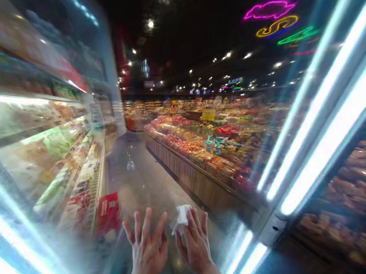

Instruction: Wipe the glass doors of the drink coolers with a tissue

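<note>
Low in the middle, my left hand is raised with its fingers spread and nothing in it. Beside it on the right, my right hand has a crumpled white tissue under its fingers and thumb. The tissue sticks out past the fingertips on the left side. Both palms face away from me, and a gap separates the hands. Whether they touch a clear surface such as glass I cannot tell.
Refrigerated shelves with packaged goods run along the left, with a red sign low at their edge. A wood-sided display heaped with packets extends on the right. Bright light tubes cross the right side. A grey floor lies between.
</note>
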{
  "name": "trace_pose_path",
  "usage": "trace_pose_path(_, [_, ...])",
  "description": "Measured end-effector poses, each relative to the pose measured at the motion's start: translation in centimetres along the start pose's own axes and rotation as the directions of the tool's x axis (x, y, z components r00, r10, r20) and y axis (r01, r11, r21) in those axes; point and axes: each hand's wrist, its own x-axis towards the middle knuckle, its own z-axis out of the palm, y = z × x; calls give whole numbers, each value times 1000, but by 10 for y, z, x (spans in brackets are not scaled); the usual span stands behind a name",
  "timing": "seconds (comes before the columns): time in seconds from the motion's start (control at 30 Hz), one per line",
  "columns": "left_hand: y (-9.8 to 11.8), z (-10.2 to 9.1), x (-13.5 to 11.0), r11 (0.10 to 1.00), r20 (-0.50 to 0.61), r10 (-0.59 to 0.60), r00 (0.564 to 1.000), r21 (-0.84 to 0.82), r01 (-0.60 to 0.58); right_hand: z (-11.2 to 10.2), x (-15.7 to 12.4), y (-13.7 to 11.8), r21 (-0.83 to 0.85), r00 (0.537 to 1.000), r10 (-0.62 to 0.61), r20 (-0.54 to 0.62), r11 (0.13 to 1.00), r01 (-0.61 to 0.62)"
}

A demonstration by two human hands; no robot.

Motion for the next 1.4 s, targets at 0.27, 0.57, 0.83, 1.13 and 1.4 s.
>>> trace_pose_path(0.27, [-48, -30, -12, 998, 35, -43, 998, 49, 42, 24, 8, -56, 11, 997, -31, 75, 999, 31])
trace_pose_path(0.57, [-83, -56, -15, 995, 18, -100, 995, 17, 100, 44, 9, -102, 10, 996, -19, 93, 1000, 18])
trace_pose_path(0.83, [-86, -66, -17, 993, 27, -114, 993, 30, 113, 45, 12, -111, 18, 995, -3, 98, 1000, 2])
trace_pose_path(1.13, [-63, -54, -6, 997, 11, -80, 997, 20, 80, 33, 14, -79, -11, 998, 46, 44, 999, -45])
trace_pose_path(1.4, [-26, -31, 1, 997, 64, -69, 996, 46, 66, 7, 20, -33, -2, 999, 14, 38, 1000, -14])
